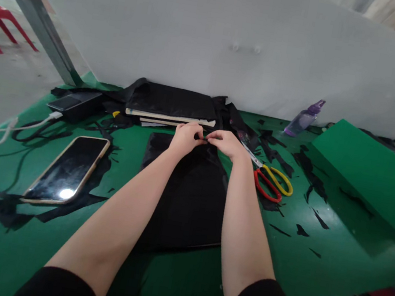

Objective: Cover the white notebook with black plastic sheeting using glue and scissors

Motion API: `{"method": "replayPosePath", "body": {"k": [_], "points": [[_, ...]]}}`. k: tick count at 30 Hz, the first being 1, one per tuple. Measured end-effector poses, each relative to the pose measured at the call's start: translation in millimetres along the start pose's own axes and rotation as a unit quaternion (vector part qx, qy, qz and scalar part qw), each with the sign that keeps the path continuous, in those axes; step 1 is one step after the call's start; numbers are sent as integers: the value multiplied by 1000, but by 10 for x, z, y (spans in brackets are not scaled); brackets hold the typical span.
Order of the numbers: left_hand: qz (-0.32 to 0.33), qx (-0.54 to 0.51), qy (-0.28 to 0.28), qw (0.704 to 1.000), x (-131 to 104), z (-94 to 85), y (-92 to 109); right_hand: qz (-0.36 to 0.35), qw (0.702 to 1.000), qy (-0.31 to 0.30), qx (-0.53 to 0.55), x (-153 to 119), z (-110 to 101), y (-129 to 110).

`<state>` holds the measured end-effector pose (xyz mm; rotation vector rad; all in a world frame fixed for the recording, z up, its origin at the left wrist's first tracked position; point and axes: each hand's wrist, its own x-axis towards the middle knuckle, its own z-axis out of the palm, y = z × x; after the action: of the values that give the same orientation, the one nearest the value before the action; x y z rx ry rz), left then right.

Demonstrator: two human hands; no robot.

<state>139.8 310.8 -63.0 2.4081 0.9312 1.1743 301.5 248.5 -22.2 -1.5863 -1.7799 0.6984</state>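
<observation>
Across the glossy green table (111,234), strewn with ragged black scraps (313,180), we see a pale, smooth wall behind. Our left hand (184,140) and right hand (227,143) are nearly closed, fingertips pinching the top edge of the black cloth (188,202), which lies flat, dark and roughly rectangular beneath our forearms, left of the scissors (270,180).
</observation>
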Motion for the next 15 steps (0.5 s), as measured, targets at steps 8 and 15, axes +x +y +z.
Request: {"method": "replayPosePath", "body": {"k": [8,15], "points": [[-1,-10,-9,1000,-11,31,25,7,998,68,7,66,32,98],[-13,-43,5,999,-3,66,37,50,988,137,43,100,32,161]]}}
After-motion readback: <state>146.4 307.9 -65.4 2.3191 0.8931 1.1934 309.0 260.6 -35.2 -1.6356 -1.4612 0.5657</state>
